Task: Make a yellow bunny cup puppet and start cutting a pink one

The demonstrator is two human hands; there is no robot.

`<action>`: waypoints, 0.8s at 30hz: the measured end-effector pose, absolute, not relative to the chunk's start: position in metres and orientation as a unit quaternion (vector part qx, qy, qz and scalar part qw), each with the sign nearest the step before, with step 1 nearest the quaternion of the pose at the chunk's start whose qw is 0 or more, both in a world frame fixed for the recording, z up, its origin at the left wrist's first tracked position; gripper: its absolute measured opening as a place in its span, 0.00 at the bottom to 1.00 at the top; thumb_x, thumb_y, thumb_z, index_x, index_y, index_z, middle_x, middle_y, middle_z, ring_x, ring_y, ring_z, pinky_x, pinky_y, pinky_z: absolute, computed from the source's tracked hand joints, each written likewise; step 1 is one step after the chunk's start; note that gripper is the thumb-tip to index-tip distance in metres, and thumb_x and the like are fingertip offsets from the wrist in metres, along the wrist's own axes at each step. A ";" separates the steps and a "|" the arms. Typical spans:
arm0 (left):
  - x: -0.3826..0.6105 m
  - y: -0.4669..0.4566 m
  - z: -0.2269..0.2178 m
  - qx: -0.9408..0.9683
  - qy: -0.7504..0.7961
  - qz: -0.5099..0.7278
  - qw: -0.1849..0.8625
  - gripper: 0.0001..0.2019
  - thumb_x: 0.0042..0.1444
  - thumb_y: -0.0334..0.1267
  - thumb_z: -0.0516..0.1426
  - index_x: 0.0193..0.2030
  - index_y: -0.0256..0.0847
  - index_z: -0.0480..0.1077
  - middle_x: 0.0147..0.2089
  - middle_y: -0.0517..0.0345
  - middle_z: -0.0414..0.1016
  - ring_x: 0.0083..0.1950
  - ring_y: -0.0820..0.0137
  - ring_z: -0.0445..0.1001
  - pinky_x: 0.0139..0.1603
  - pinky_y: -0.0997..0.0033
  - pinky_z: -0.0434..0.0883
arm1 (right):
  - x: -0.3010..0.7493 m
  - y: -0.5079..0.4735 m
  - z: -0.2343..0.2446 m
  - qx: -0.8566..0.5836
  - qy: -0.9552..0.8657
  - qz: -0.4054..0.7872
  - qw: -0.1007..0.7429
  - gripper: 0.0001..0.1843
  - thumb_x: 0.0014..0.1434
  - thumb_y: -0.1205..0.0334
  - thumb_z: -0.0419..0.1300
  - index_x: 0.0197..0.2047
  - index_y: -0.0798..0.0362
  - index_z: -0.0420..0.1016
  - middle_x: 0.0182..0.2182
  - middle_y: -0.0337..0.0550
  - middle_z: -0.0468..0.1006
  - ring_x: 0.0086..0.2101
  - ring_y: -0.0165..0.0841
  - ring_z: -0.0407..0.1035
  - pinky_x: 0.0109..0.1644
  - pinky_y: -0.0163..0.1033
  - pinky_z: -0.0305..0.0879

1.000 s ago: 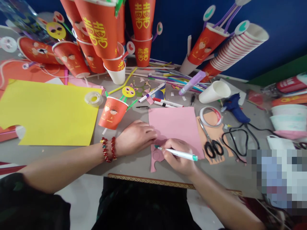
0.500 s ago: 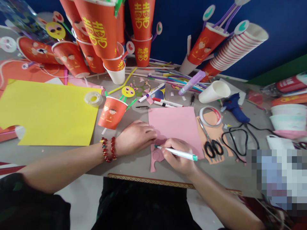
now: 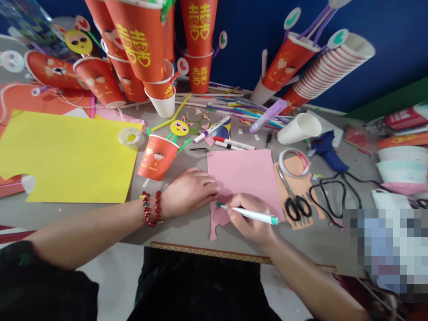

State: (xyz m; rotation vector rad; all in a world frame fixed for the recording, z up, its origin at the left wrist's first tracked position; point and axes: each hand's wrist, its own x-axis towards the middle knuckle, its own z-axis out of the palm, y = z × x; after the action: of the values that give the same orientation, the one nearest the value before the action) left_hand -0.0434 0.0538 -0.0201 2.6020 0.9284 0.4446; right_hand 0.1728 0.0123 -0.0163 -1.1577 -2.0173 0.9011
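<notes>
My right hand (image 3: pixel 249 218) grips a white marker (image 3: pixel 252 216) with a teal tip and cap end; the tip touches the near left corner of a pink paper sheet (image 3: pixel 244 174), where circles are drawn on a cut-out part (image 3: pixel 217 220). My left hand (image 3: pixel 189 191) lies on the grey table with its fingers curled, pressing the pink sheet's left edge. A red bead bracelet (image 3: pixel 151 208) is on that wrist.
Black scissors (image 3: pixel 294 203), a tape roll (image 3: pixel 294 162) and a blue glue gun (image 3: pixel 326 151) with a black cord lie to the right. A small red cup (image 3: pixel 157 157), a clear tape roll (image 3: pixel 129 137) and a yellow sheet (image 3: pixel 67 156) lie left. Red cups, straws and markers crowd the back.
The marker has shifted very slightly in my right hand; the left hand has stayed in place.
</notes>
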 end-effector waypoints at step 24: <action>-0.043 0.053 -0.021 0.916 0.327 0.156 0.174 0.10 0.68 0.40 0.51 0.39 0.40 0.71 0.36 0.58 0.77 0.38 0.67 0.73 0.40 0.66 0.61 | 0.172 0.012 -0.014 -0.452 -0.764 0.329 0.323 0.10 0.60 0.69 0.54 0.27 0.50 0.66 0.20 0.35 0.71 0.21 0.29 0.63 0.26 0.34 0.60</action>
State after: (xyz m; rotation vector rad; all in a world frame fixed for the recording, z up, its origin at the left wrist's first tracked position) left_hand -0.0434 0.0535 -0.0211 2.5950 0.9276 0.4419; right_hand 0.1720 0.0119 -0.0145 -1.1859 -2.0054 0.8638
